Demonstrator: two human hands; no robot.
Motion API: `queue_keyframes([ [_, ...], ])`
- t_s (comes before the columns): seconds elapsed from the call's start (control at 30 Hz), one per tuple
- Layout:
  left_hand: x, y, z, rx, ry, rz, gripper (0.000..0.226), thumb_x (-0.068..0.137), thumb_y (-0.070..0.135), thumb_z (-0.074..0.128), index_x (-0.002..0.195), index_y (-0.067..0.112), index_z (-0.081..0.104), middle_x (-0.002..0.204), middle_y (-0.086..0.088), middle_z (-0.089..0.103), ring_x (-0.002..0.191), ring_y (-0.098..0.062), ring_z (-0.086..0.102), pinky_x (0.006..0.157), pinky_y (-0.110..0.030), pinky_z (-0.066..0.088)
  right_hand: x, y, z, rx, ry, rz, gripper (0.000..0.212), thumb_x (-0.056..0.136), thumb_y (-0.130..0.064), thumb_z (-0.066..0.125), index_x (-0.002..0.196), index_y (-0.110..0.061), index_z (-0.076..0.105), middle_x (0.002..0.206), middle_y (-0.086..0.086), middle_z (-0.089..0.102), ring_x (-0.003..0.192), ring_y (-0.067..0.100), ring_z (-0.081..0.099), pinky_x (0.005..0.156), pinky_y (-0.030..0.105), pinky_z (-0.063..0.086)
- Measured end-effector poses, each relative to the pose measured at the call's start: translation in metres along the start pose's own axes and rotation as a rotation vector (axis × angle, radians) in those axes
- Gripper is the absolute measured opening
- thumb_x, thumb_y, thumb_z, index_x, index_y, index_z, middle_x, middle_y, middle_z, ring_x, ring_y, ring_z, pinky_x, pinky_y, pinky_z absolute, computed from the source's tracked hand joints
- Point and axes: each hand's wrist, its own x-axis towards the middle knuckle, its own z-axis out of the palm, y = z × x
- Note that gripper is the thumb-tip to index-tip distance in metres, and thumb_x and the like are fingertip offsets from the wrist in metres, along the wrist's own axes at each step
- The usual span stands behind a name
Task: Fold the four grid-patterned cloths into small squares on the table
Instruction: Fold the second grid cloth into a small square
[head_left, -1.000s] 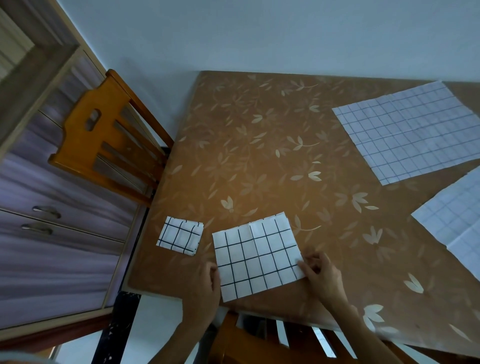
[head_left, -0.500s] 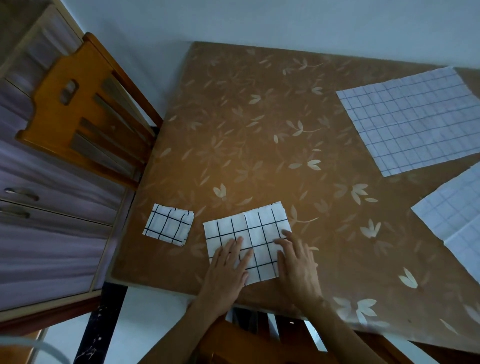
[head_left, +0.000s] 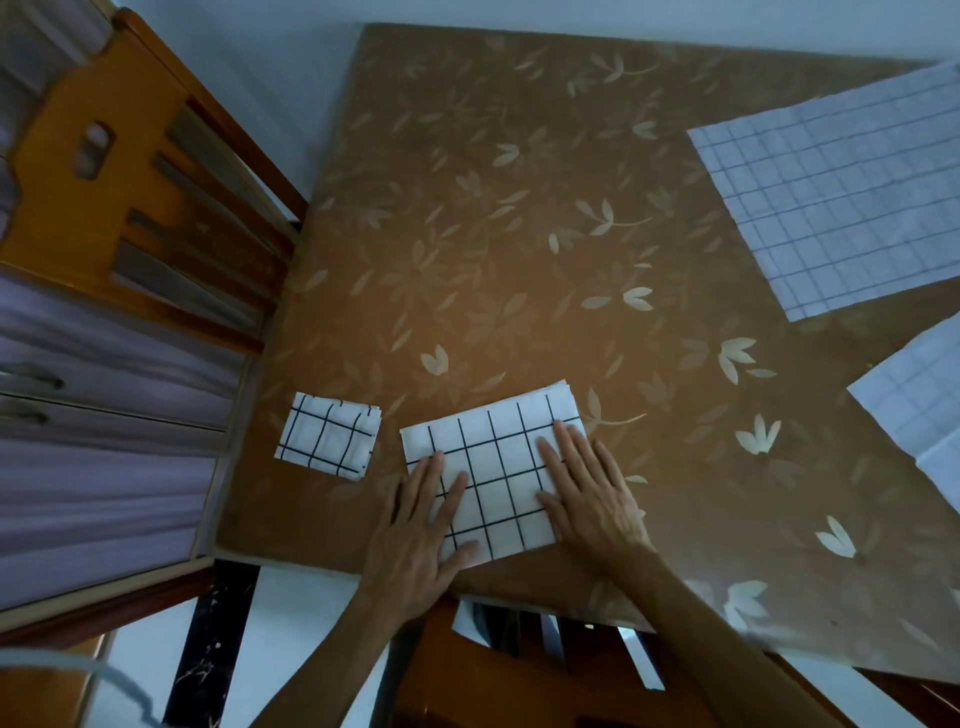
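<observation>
A half-folded white cloth with a bold black grid lies near the front edge of the brown leaf-patterned table. My left hand lies flat on its left part, fingers straight. My right hand presses flat on its right part. To the left sits a small folded square of the same black-grid cloth. A large unfolded cloth with a fine grid lies spread at the far right. Another fine-grid cloth lies at the right edge, partly out of view.
A wooden chair stands at the table's left side. Purple-grey drawers fill the left. The back of another chair is under the table's front edge, below my arms.
Both hands slid from the cloth's lower corners onto its top and now press it flat. The view has moved closer and tilted down.
</observation>
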Motion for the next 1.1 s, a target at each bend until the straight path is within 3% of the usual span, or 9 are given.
queue_keyframes([
  [0.2,-0.009,-0.023,-0.010,0.070,-0.043,0.043,0.088,0.090,0.077,0.031,0.157,0.022,0.013,0.165,-0.014,0.001,0.152,-0.032,0.001,0.116,-0.060,0.021,-0.003,0.011,-0.009,-0.021,-0.059,0.028,0.065,0.104,-0.050,0.026,0.158,-0.018,0.011,0.166,0.007,0.002,0.153,0.023,0.001,0.122,0.048,0.014],
  [0.33,-0.008,-0.016,-0.019,0.050,-0.039,0.038,0.086,0.091,0.073,0.033,0.157,0.022,0.013,0.165,-0.015,0.002,0.152,-0.032,0.002,0.117,-0.056,0.017,-0.002,0.004,-0.016,-0.016,-0.053,0.052,0.064,0.102,-0.048,0.031,0.156,-0.016,0.021,0.165,0.011,0.007,0.152,0.027,0.006,0.121,0.049,0.010],
  [0.43,-0.004,-0.011,-0.028,0.034,-0.020,0.034,0.081,0.089,0.069,0.041,0.154,0.022,0.028,0.164,-0.015,0.012,0.151,-0.031,0.009,0.118,-0.052,0.017,0.000,-0.003,-0.027,0.055,0.019,0.104,0.062,0.100,-0.046,0.040,0.153,-0.017,0.030,0.164,0.010,0.016,0.151,0.027,0.014,0.122,0.043,0.006],
  [0.63,0.010,0.017,-0.043,-0.112,0.083,0.219,0.048,0.087,0.055,0.057,0.121,0.021,0.062,0.129,-0.007,0.058,0.120,-0.023,0.053,0.097,-0.040,0.048,-0.023,-0.027,-0.041,0.290,0.171,0.096,0.032,0.083,-0.019,0.062,0.115,-0.020,0.064,0.134,0.001,0.059,0.129,0.021,0.045,0.100,0.048,0.045],
  [0.73,0.017,0.043,-0.038,-0.131,-0.010,0.325,0.047,0.089,0.054,0.050,0.119,0.019,0.059,0.124,-0.007,0.055,0.115,-0.023,0.053,0.092,-0.035,0.049,-0.045,-0.036,-0.032,0.267,0.128,0.066,0.034,0.076,-0.025,0.057,0.108,-0.019,0.068,0.130,0.001,0.062,0.127,0.022,0.048,0.099,0.047,0.048],
  [0.83,0.021,0.056,-0.034,-0.089,-0.084,0.269,0.048,0.093,0.051,0.048,0.129,0.019,0.050,0.134,-0.009,0.046,0.123,-0.026,0.046,0.097,-0.036,0.044,-0.054,-0.045,-0.032,0.192,0.080,0.094,0.040,0.073,-0.041,0.052,0.103,-0.020,0.068,0.129,0.004,0.063,0.124,0.023,0.050,0.100,0.043,0.049],
  [0.93,0.022,0.056,-0.036,-0.096,-0.075,0.250,0.049,0.095,0.050,0.048,0.134,0.021,0.045,0.137,-0.007,0.042,0.127,-0.023,0.041,0.100,-0.035,0.040,-0.048,-0.050,-0.035,0.156,0.129,0.158,0.020,0.075,-0.029,0.067,0.093,-0.021,0.070,0.116,0.000,0.069,0.118,0.020,0.053,0.092,0.042,0.054],
  [1.0,0.022,0.054,-0.039,-0.134,-0.075,0.239,0.054,0.093,0.051,0.050,0.139,0.023,0.040,0.140,-0.006,0.040,0.129,-0.022,0.039,0.102,-0.035,0.040,-0.044,-0.054,-0.040,0.155,0.164,0.197,0.022,0.071,-0.023,0.080,0.091,-0.023,0.072,0.106,-0.006,0.071,0.114,0.018,0.057,0.091,0.038,0.054],
  [1.1,0.021,0.050,-0.048,-0.223,-0.027,0.199,0.055,0.094,0.050,0.051,0.143,0.028,0.037,0.141,0.001,0.041,0.129,-0.018,0.040,0.103,-0.032,0.041,-0.041,-0.062,-0.058,0.173,0.238,0.174,0.021,0.076,-0.024,0.078,0.096,-0.025,0.070,0.100,-0.011,0.070,0.113,0.016,0.059,0.097,0.030,0.043],
])
